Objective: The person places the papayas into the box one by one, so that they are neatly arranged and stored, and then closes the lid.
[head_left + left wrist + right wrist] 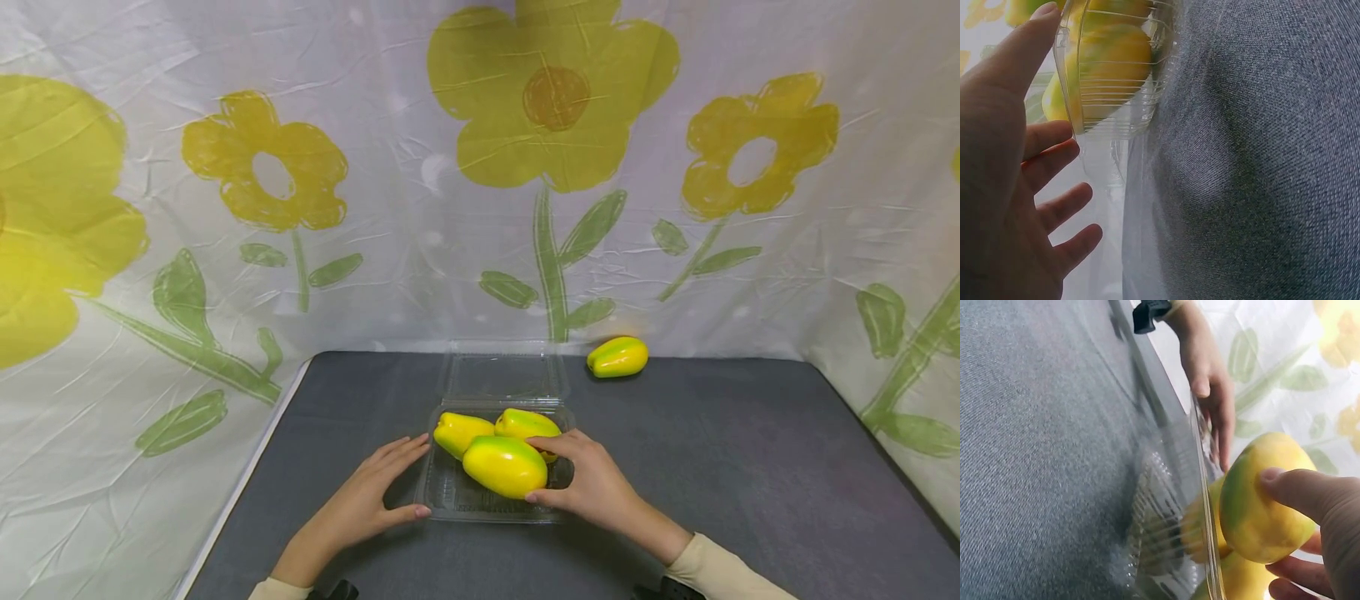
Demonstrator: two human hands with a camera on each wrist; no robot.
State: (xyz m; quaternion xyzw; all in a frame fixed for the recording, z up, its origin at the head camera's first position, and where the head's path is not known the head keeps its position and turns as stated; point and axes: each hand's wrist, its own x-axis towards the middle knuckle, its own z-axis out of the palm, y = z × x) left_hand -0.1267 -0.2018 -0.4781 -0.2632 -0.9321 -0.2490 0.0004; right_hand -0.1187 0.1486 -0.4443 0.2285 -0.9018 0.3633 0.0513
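Note:
A clear plastic clamshell box (480, 508) stands with its lid (504, 375) folded back. Inside it lie two yellow-green papayas, one at the left (459, 433) and one at the right (525, 423). My right hand (585, 479) pinches a third papaya (504, 468) between thumb and fingers, over the front of these two. In the right wrist view this papaya (1266, 500) shows above the box's rim, thumb on its side. My left hand (367, 496) has its fingers spread at the box's left side; in the left wrist view its thumb and fingertips are right at the rim.
Another papaya (618, 357) lies at the back of the dark grey tabletop (712, 467), right of the lid. A white curtain (390, 208) with printed yellow flowers hangs behind and at both sides of the table.

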